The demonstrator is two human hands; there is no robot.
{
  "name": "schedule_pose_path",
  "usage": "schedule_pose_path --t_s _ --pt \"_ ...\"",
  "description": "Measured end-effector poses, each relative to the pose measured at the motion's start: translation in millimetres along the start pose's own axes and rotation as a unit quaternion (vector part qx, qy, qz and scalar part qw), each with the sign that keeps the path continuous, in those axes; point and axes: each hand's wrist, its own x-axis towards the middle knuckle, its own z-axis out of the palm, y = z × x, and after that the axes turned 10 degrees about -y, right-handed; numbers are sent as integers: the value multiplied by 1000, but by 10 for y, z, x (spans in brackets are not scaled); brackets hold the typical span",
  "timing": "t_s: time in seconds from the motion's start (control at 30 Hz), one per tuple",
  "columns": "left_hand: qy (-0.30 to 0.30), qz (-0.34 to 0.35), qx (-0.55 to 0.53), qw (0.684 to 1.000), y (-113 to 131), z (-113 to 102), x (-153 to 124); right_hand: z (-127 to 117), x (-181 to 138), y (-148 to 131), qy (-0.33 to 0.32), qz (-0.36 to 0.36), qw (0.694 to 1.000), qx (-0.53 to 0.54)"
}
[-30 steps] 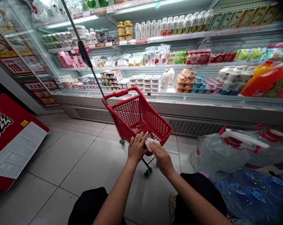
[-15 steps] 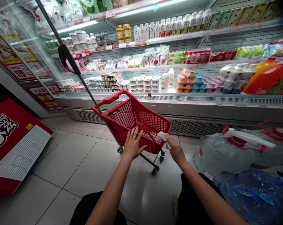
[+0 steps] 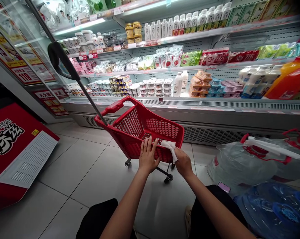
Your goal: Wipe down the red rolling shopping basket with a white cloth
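A small red plastic shopping cart (image 3: pixel 122 139) on black-and-grey casters stands in front of me, its long handle (image 3: pixel 86 94) slanting up to the left. Against the near rim of its basket lies my left hand (image 3: pixel 148 157), fingers stretched out and slightly apart, holding nothing. My right hand (image 3: pixel 183 162) is closed around a crumpled white wipe (image 3: pixel 170 146). The wipe drapes over the rim at the basket's right corner. Part of the wipe is hidden inside my right fingers.
Behind the cart runs a refrigerated display case (image 3: pixel 165 111) stocked with dairy cups, bottles and packets. At right stand large water jugs (image 3: pixel 237 162) and a blue bottle pack (image 3: pixel 274 209), near a phone (image 3: pixel 224 187). A red freezer (image 3: pixel 13 146) is at left.
The wipe now spreads further over the basket rim, and my right hand is lower. My left hand has shifted slightly right along the rim. The cart's handle leans further left in view.
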Motion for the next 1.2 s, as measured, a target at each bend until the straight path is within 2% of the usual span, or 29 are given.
schedule_pose_path --t_s 0.1,0.2,0.6,0.8,0.9,1.07,1.13,1.2 --pt "0 4 3 1000 4 -3 -10 -25 -54 66 17 -54 998 7" --pt "4 13 4 1000 -3 -4 -21 -65 -104 126 -1 -88 996 28" --pt "-5 10 2 1000 -1 -28 -42 -281 141 289 -110 -112 987 -27" --pt "-1 7 -10 1000 9 -6 -31 -212 -81 509 -7 -102 992 -68" --pt "0 -3 -18 1000 62 32 -9 -38 -143 376 29 -96 992 -78" --pt "12 -12 -9 1000 126 81 19 284 36 -166 53 -106 991 -70" --pt "11 -9 2 1000 107 71 18 304 111 -268 43 -121 989 -74" --pt "5 -6 14 1000 72 42 8 236 109 -221 22 -143 986 -79"
